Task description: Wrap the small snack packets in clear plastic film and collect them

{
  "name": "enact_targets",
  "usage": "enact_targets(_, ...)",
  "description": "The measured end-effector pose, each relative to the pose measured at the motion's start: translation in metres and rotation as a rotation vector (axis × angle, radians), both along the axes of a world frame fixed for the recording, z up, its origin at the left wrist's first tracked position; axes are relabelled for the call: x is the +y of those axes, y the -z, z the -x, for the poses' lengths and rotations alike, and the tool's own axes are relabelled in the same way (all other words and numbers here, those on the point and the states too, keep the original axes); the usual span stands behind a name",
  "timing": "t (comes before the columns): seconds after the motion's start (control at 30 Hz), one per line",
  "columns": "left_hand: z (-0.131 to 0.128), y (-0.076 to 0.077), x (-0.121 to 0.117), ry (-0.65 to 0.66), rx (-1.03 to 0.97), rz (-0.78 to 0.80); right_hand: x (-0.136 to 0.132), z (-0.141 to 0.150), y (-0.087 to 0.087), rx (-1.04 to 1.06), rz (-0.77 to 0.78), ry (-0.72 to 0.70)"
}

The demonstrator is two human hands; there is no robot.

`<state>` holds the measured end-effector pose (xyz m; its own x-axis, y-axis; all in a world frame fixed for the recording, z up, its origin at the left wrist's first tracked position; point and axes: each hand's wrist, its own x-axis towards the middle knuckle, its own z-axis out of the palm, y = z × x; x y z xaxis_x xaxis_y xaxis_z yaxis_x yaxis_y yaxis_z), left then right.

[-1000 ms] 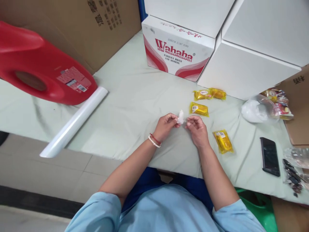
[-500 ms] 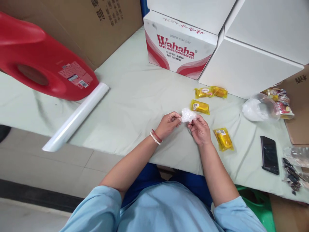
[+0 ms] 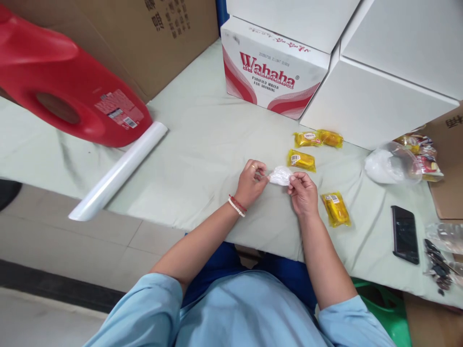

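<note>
Between my two hands is a small crumpled bundle of whitish clear plastic film (image 3: pixel 280 176), held just above the cloth. My right hand (image 3: pixel 304 190) pinches its right end between thumb and fingers. At its left end, my left hand (image 3: pixel 252 182) is closed in a pinch on the edge, with the other fingers curled. A yellow wrapped snack (image 3: pixel 301 160) lies just beyond the film, and another yellow packet (image 3: pixel 336 209) is to the right of my right hand. Two more yellow packets (image 3: pixel 307 139) lie end to end farther back.
A red jug (image 3: pixel 83 91) and a white roll (image 3: pixel 119 171) occupy the left side. A Wahaba-style water carton printed "Wahaha" (image 3: pixel 267 72) and white boxes (image 3: pixel 376 101) stand behind. On the right are a clear tub (image 3: pixel 408 166) holding white film and a phone (image 3: pixel 405 234).
The film bundle has become longer and flatter between my hands. My left hand's fingers have lifted and spread a little, while my right hand has shifted slightly right.
</note>
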<state>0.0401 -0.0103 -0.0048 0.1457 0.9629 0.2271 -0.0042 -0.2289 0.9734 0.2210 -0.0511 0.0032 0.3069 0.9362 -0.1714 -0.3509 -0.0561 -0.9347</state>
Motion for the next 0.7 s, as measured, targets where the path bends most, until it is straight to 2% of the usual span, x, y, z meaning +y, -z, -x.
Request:
enact_targets(0.03,0.0,-0.0003,-0.0019,-0.006,0.059,-0.1,-0.0005,0.0012,0.0009,-0.03,-0.01,0.01)
enact_targets(0.1,-0.0011,-0.0003,-0.0053,0.074,0.169,-0.231,-0.0016,0.0039,0.0029,-0.076,-0.026,-0.01)
enact_targets(0.17,-0.0035,0.0009,-0.0069,0.178,0.252,-0.245,-0.0029,0.006,0.0042,-0.086,-0.037,-0.061)
enact_targets(0.27,-0.0071,0.0038,-0.0063,0.223,0.314,-0.177,-0.0046,0.0077,0.0036,-0.06,-0.04,-0.126)
enact_targets(0.4,-0.0082,0.0054,-0.0048,0.194,0.245,-0.118,-0.0056,0.0078,0.0013,-0.045,-0.041,-0.161)
enact_targets(0.57,-0.0067,0.0054,-0.0032,0.194,0.17,-0.027,-0.0033,0.0056,0.0012,-0.03,-0.055,-0.118)
enact_targets(0.7,-0.0073,0.0083,-0.0007,0.214,0.045,0.131,-0.0019,0.0043,0.0035,-0.009,-0.065,-0.092)
